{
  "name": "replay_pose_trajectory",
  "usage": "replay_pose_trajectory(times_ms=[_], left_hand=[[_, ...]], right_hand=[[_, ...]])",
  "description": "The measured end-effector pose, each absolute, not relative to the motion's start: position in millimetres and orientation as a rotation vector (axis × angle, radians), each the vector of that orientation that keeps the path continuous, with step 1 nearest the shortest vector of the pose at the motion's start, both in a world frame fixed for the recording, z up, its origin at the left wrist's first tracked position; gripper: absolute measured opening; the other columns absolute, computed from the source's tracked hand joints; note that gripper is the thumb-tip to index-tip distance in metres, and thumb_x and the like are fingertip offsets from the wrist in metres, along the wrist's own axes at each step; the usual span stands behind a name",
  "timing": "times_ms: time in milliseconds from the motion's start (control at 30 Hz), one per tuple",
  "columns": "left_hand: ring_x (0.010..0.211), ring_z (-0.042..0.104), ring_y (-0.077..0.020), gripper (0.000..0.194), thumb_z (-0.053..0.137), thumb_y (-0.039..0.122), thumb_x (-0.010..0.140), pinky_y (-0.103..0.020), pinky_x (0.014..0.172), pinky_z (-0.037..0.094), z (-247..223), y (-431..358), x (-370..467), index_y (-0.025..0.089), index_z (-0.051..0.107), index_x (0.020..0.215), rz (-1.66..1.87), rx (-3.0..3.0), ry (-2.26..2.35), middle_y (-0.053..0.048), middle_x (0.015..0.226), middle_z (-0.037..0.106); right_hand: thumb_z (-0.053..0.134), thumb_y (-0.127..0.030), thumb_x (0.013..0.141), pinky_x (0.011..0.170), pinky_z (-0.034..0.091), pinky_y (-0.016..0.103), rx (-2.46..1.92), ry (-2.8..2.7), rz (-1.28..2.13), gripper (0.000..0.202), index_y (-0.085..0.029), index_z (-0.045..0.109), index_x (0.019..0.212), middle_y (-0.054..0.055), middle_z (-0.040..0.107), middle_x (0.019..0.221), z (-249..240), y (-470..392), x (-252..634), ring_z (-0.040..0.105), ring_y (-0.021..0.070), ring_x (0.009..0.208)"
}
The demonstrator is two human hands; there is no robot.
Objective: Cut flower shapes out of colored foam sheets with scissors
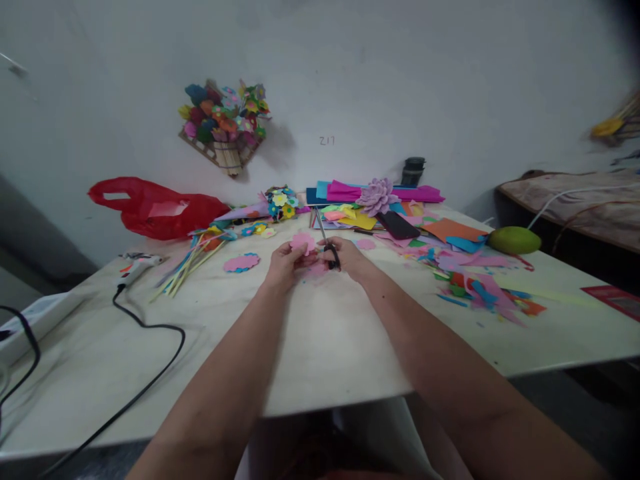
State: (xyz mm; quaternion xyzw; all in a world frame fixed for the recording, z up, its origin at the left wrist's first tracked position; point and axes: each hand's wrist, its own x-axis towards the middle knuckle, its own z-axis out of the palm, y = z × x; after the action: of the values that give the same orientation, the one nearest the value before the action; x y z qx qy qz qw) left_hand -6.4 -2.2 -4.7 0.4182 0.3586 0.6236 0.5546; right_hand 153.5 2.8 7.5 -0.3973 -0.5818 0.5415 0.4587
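Observation:
Between the thumb and fingers of my left hand (286, 263) is a pink flower cutout (303, 243) with a scalloped edge. My right hand (349, 256) grips black-handled scissors (331, 255), whose blades point up and away from me. Both hands are close together over the middle of the table. Pink scraps (316, 269) show just under them, partly hidden by the fingers. Left of my hands lies a scalloped pink and blue cutout (242, 263). Just beyond my right hand is another pink piece (365, 245).
A glue gun (137, 269) with a black cord and a white power strip (43, 317) are at left. Behind them sits a red plastic bag (150, 210). Coloured scraps (483, 293), a dark phone (397, 225) and a green mango-like fruit (515, 240) lie at right.

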Motion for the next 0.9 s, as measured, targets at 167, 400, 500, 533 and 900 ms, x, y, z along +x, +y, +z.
replay_pose_trajectory(times_ms=[167, 400, 500, 533, 900], left_hand=[[0.066, 0.07, -0.02, 0.029, 0.082, 0.024, 0.062, -0.031, 0.064, 0.057, -2, -2, -4, 0.013, 0.059, 0.076, 1.555, 0.916, 0.832, -0.006, 0.067, 0.068], [0.067, 0.07, -0.0208, 0.024, 0.081, 0.02, 0.063, -0.031, 0.064, 0.056, 1, -4, -4, 0.013, 0.059, 0.072, 1.607, 0.83, 0.843, -0.006, 0.066, 0.067], [0.063, 0.069, -0.0183, 0.022, 0.08, 0.017, 0.063, -0.028, 0.062, 0.055, 3, -5, -4, 0.013, 0.06, 0.071, 1.626, 0.807, 0.84, -0.004, 0.064, 0.066], [0.061, 0.068, -0.0171, 0.021, 0.079, 0.016, 0.063, -0.027, 0.061, 0.055, 3, -6, -4, 0.013, 0.06, 0.071, 1.636, 0.795, 0.837, -0.003, 0.063, 0.066], [0.06, 0.067, -0.0172, 0.028, 0.081, 0.014, 0.06, -0.03, 0.061, 0.056, 7, -7, 3, 0.015, 0.054, 0.068, 1.662, 0.706, 0.865, 0.0, 0.057, 0.061]], right_hand=[[0.068, -0.023, 0.073, 0.031, 0.028, 0.016, -0.962, -1.534, 1.417, 0.018, -0.015, 0.058, 0.085, -0.001, 0.062, 0.056, 3, 2, 156, 0.057, 0.0092, 0.042], [0.057, -0.048, 0.084, 0.03, 0.03, 0.016, -0.947, -1.669, 1.443, 0.033, -0.015, 0.059, 0.083, 0.002, 0.062, 0.06, 4, -2, 156, 0.055, 0.0086, 0.042], [0.053, -0.049, 0.087, 0.031, 0.031, 0.016, -0.944, -1.672, 1.457, 0.034, -0.015, 0.058, 0.089, 0.003, 0.063, 0.062, 7, -5, 155, 0.056, 0.0092, 0.043], [0.053, -0.05, 0.087, 0.031, 0.031, 0.016, -0.943, -1.681, 1.463, 0.035, -0.016, 0.057, 0.089, 0.003, 0.063, 0.062, 7, -6, 155, 0.057, 0.0095, 0.043], [0.053, -0.057, 0.084, 0.03, 0.031, 0.017, -0.96, -1.749, 1.44, 0.041, -0.016, 0.058, 0.082, 0.003, 0.064, 0.063, 3, -3, 154, 0.059, 0.0108, 0.045]])
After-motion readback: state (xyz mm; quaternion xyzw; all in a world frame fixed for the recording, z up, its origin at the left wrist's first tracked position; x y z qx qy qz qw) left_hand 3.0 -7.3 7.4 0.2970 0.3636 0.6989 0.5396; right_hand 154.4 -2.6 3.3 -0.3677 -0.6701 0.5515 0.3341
